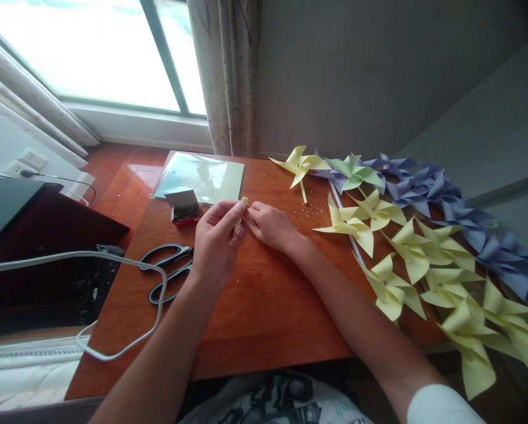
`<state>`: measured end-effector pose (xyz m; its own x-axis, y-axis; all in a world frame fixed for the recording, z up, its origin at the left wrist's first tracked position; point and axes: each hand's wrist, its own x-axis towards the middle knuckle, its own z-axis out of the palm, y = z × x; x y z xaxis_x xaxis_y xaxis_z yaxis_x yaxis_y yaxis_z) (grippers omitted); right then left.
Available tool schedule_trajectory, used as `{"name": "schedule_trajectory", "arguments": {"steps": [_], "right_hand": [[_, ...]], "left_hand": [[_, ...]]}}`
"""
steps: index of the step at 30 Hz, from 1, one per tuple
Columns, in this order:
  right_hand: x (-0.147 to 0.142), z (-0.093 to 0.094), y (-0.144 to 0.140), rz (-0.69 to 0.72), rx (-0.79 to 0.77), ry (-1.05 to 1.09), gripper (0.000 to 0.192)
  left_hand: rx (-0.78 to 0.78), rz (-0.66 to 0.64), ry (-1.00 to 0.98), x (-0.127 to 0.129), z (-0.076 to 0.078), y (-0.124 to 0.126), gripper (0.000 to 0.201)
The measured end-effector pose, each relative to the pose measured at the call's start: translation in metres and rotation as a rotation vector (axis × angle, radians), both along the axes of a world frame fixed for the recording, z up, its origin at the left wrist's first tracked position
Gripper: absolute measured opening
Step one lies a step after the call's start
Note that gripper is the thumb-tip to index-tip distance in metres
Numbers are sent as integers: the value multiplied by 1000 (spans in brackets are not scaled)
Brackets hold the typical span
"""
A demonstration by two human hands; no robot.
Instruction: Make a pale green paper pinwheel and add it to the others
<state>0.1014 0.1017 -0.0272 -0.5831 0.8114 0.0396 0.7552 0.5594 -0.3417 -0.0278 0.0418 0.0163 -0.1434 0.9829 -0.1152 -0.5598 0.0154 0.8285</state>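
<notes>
- While pale daylight pours through the window, a white cable (114,353) loops over the left edge of the wooden table (264,318), smooth and rubbery against the glossy reddish grain.
- Next come black-handled scissors (167,274), lying flat and blades shut, just left of the left hand.
- Behind them sits a small red box (184,209), lid up, with what look like pins or staples inside; beyond it lies a shiny sleeve of paper sheets (202,176), glare hiding the contents.
- Centre now: the left hand (215,247) has thumb and fingers pinched together on a small pale yellow piece (243,203), its tip poking up just above the table's middle.
- Right beside it, the right hand (270,227) meets that same piece, fingertips closed on it from the other side, knuckles resting low on the wood.
- By my reading, this is the fiddly stage, rolling or shaping a small part; the next move calls for a firm, steady pinch so the thin paper doesn't unroll or crease.
- Tiny crumbs (312,210) speckle the wood just right of the hands.
- Far right, finished yellow pinwheels (405,259) fan out, crisp and sharp-folded, with purple pinwheels (462,212) ranged behind them along the wall.
</notes>
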Motion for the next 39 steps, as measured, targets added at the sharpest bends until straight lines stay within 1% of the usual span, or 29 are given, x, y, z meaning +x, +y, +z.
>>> {"name": "schedule_trajectory", "arguments": {"steps": [3, 7, 12, 15, 19, 21, 24, 27, 30, 33, 36, 39], "right_hand": [[-8, 4, 8, 41, 27, -79, 32], [-5, 4, 8, 108, 67, -138, 31], [-1, 6, 5, 111, 81, -146, 32], [4, 11, 2, 126, 102, -160, 26], [20, 16, -4, 112, 127, -170, 17], [30, 16, -9, 96, 144, -108, 13], [43, 15, -20, 49, 209, 67, 13], [51, 15, -37, 7, 332, 270, 15], [53, 15, -52, -4, 447, 441, 13], [53, 12, -62, -72, 523, 531, 15], [55, 8, -67, -142, 549, 564, 16], [56, 7, -68, -141, 559, 599, 19]], "left_hand": [[-9, -8, -23, -1, 1, 2, 13], [-11, -39, -34, 0, 3, -1, 14], [-24, -51, -21, 1, 4, -2, 15], [-25, -52, -2, 0, 3, -2, 15], [-44, -36, 14, 0, 3, 0, 17], [-50, -29, 20, 0, 3, 0, 18], [-51, -29, 20, 0, 2, 0, 17], [-50, -56, 14, 2, 2, -1, 16], [-64, -94, 14, 5, 4, -4, 15], [-68, -130, 22, 6, 7, -6, 15], [-54, -181, 28, 6, 9, -9, 13], [-59, -268, 42, 8, 9, -12, 15]]}}
